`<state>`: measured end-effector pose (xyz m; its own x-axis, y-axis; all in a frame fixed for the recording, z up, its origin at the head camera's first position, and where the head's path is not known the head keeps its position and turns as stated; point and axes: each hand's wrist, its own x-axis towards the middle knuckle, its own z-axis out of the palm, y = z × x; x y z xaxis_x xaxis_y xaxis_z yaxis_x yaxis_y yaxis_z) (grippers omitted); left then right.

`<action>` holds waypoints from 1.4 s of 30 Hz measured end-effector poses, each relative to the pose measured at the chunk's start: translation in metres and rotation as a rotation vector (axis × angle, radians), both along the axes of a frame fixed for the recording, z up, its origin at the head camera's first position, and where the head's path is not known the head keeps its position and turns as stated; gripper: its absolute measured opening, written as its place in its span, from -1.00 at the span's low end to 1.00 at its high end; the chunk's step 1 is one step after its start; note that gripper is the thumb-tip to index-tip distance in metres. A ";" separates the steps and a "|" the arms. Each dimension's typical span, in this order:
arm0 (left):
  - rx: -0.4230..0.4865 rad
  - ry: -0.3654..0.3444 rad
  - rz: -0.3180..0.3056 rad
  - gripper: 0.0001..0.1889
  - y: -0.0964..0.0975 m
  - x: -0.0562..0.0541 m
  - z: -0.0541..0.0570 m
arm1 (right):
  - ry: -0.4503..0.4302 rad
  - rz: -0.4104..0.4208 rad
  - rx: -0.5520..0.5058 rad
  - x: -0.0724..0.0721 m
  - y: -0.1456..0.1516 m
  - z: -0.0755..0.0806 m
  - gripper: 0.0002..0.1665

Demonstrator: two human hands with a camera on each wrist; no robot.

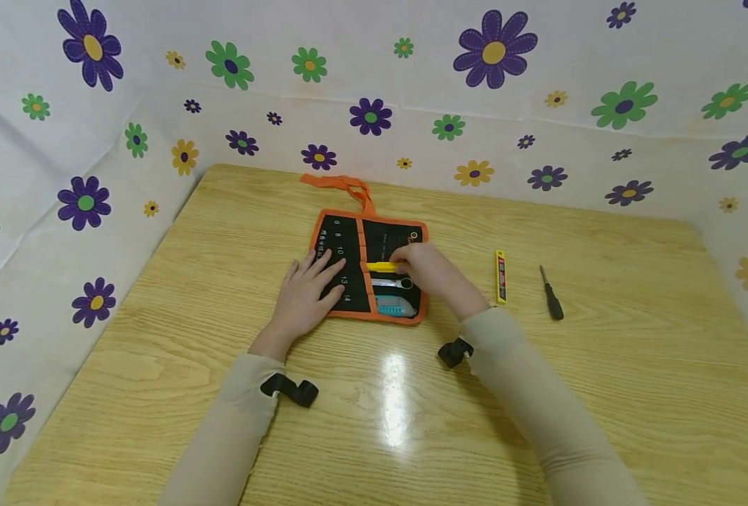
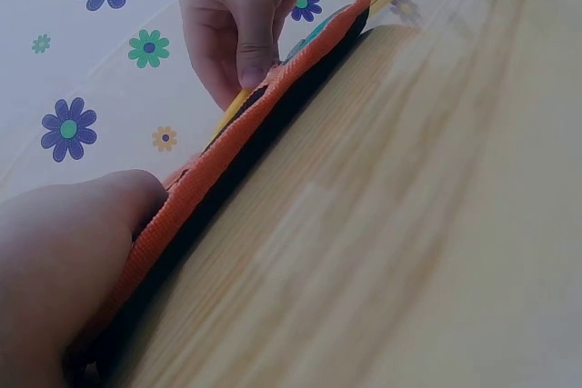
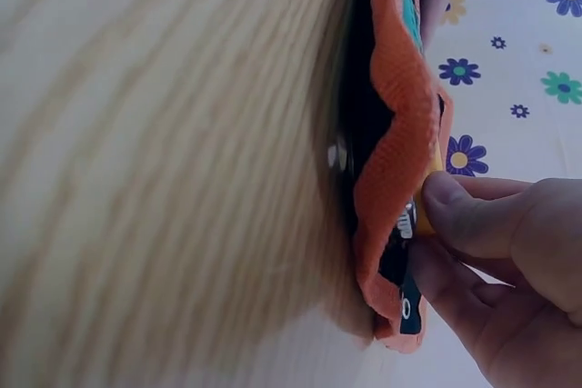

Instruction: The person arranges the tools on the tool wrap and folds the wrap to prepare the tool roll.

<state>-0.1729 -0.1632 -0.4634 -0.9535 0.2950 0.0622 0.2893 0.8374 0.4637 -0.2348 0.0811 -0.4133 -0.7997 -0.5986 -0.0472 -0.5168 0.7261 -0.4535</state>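
A black tool pouch (image 1: 383,239) with orange trim lies unrolled on the table, numbers printed along its left part. My left hand (image 1: 307,292) rests on that part with its fingers spread. Between thumb and fingers, my right hand (image 1: 429,270) pinches a yellow tool (image 1: 381,267), whose other end is hidden in a pocket. In the right wrist view the same yellow tool (image 3: 426,215) shows behind the orange edge. Just below it, a ring-ended wrench (image 1: 389,282) and a teal-handled cutter-like tool (image 1: 394,306) sit in neighbouring pockets.
Right of the pouch lie a slim yellow case (image 1: 501,277) with a red and black label and a dark-handled screwdriver (image 1: 552,299). An orange tie strap (image 1: 348,184) trails behind the pouch. Flowered cloth (image 1: 374,84) hangs around the wooden table (image 1: 253,211).
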 end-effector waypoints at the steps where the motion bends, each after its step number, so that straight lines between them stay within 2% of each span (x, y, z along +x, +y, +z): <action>1: 0.002 0.002 -0.001 -0.46 0.000 0.000 0.000 | 0.004 0.002 0.003 0.000 -0.001 0.000 -0.78; 7: 0.000 0.006 -0.002 -0.45 0.000 0.001 0.000 | 0.020 -0.022 0.004 0.001 -0.007 0.001 -0.79; 13: 0.002 -0.004 -0.002 -0.45 0.000 0.001 0.000 | 0.043 -0.012 -0.012 0.003 -0.017 0.003 -0.78; 29: -0.003 -0.003 0.004 -0.44 0.000 0.000 0.000 | 0.012 -0.044 -0.006 0.003 -0.030 0.002 -0.78; 36: 0.013 0.003 0.004 -0.44 0.001 0.000 0.001 | -0.092 -0.032 -0.063 0.005 -0.017 0.004 -0.63; 39: 0.015 0.007 0.007 -0.44 0.001 0.000 0.000 | -0.128 -0.063 -0.081 0.011 -0.003 0.007 -0.58; 42: 0.013 0.010 0.012 -0.44 0.001 0.000 -0.001 | -0.128 -0.112 -0.083 0.019 0.014 0.011 -0.57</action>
<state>-0.1734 -0.1622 -0.4644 -0.9561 0.2830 0.0754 0.2843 0.8348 0.4715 -0.2158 0.0947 -0.4026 -0.8523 -0.5120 -0.1068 -0.3690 0.7333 -0.5710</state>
